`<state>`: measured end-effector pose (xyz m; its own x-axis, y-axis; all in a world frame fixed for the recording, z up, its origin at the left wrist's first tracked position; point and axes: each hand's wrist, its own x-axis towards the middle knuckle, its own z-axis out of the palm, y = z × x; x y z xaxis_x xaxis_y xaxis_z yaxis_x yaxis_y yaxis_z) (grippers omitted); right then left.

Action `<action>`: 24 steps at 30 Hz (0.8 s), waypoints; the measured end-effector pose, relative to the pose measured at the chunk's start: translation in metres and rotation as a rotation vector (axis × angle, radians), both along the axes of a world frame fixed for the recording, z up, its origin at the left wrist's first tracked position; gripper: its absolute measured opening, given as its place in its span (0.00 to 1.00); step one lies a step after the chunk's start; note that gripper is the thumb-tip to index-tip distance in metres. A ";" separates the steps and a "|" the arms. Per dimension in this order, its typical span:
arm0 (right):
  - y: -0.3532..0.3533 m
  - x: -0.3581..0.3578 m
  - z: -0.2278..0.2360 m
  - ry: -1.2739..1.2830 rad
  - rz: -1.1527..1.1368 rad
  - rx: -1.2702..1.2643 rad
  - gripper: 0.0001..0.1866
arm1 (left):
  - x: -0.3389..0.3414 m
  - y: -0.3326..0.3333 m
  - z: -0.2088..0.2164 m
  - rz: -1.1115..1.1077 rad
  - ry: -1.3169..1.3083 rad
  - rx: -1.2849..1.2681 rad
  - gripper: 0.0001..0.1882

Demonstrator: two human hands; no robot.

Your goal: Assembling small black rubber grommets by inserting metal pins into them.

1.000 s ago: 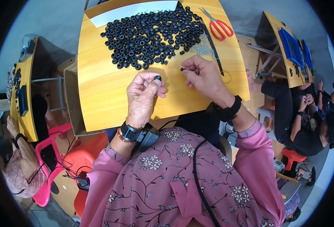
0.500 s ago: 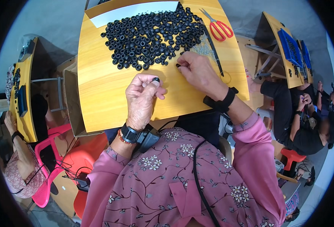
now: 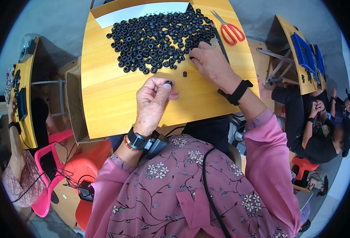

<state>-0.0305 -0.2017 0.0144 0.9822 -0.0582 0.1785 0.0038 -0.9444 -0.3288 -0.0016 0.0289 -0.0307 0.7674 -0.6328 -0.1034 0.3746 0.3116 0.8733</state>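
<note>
My left hand [image 3: 154, 101] is closed over the near part of the table, pinching a small black rubber ring [image 3: 168, 83] between thumb and fingertips. My right hand [image 3: 212, 65] is at the right end of a spread of small black rubber rings [image 3: 143, 45]. Its fingers are bent and drawn together, with the fingertips close to the black pieces; whatever lies between them is hidden. On bare wood between my hands sits a tiny black spool-shaped piece [image 3: 185, 73].
Red-handled scissors [image 3: 231, 32] lie at the far right, beside a black rod [image 3: 221, 44] and small clear bits [image 3: 215, 42]. A white-flapped box [image 3: 139, 12] stands at the back. A cardboard carton [image 3: 75, 101] adjoins the table's left side. Other people work at side tables.
My right hand has moved forward to the pile's right edge, and a small black piece now lies on the table where its fingers were. My left hand has shifted slightly right, still holding its ring.
</note>
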 end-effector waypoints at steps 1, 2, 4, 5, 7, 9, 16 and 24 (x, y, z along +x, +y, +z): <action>0.000 0.001 0.000 0.040 -0.005 -0.035 0.06 | 0.001 0.000 0.000 -0.007 0.000 0.010 0.07; 0.001 0.001 -0.002 0.025 -0.004 -0.042 0.05 | 0.001 0.001 0.000 -0.015 0.000 0.020 0.07; 0.001 0.000 -0.001 -0.008 -0.006 -0.056 0.05 | 0.002 0.001 0.000 -0.038 -0.003 0.033 0.07; 0.002 -0.004 0.002 -0.054 -0.002 0.034 0.05 | 0.003 0.002 0.000 -0.052 -0.004 0.037 0.06; 0.010 -0.011 0.014 -0.144 0.023 0.222 0.05 | 0.003 0.003 0.001 -0.037 -0.001 0.036 0.06; 0.016 -0.021 0.015 -0.023 -0.044 0.620 0.06 | 0.001 0.000 0.006 -0.001 0.006 0.021 0.05; 0.041 -0.047 0.010 0.144 -0.063 1.325 0.08 | 0.002 0.003 0.006 -0.045 -0.007 0.050 0.06; 0.048 -0.047 0.013 0.141 -0.021 1.373 0.11 | 0.002 0.003 0.002 -0.033 -0.014 0.042 0.06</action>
